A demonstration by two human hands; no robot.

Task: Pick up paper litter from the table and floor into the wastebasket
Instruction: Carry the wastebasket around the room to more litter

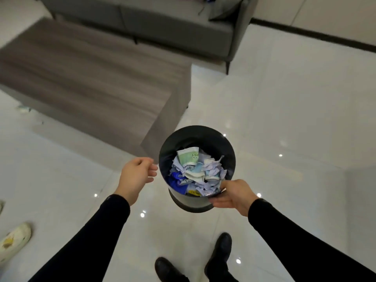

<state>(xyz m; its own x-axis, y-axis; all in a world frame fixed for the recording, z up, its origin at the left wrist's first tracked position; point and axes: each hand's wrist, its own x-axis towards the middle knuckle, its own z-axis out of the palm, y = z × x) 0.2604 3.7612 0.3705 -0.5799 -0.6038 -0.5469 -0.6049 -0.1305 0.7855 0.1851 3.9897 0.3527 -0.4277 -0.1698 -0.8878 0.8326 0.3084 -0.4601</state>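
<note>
A dark round wastebasket (203, 137) hangs above the white floor, filled with crumpled paper litter (197, 171) in white, green and blue. My right hand (232, 194) grips its near rim, thumb inside and fingers under the edge. Just left of the basket, my left hand (136, 176) hovers with loosely curled fingers, holding nothing and not touching the rim. A small scrap of paper (24, 109) lies on the floor at the far left, beside the table's edge.
A low grey-brown table (91, 78) fills the upper left, with a grey sofa (162, 19) behind it. Glossy white floor tiles (284, 119) spread to the right. A pale slipper (14, 241) lies at the lower left; my black shoes (219, 253) are below.
</note>
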